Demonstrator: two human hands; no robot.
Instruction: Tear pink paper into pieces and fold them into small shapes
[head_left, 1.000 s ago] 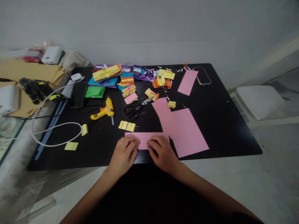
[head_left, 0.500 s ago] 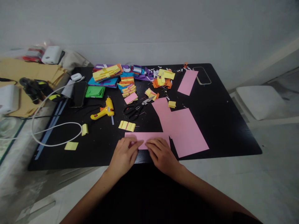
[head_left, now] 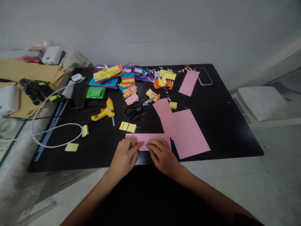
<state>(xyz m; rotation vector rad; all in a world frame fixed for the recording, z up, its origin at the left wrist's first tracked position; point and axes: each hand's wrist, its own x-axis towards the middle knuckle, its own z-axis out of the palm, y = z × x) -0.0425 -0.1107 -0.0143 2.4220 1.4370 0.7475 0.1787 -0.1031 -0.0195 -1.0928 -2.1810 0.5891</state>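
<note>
A pink paper strip (head_left: 148, 137) lies lengthwise at the front edge of the black table (head_left: 225, 131). My left hand (head_left: 125, 154) pinches its lower left part, thumb and fingers together. On its right part, my right hand (head_left: 163, 157) has the fingers closed on the lower edge; the fingertips of both hands nearly meet. Larger pink sheets (head_left: 188, 133) overlap to the right of the strip. Just behind it sits a folded yellow paper piece (head_left: 127, 126) with a thin pink line. Scissors (head_left: 138, 110) with black handles lie farther back, blades partly open.
A yellow glue gun (head_left: 105, 110) lies on the left, near a dark phone (head_left: 79, 95) and a looped white cable (head_left: 56, 127). Colourful folded papers (head_left: 108, 74) and scraps fill the back. A pink strip (head_left: 189, 82) lies beside a phone-shaped case (head_left: 204, 77) at back right.
</note>
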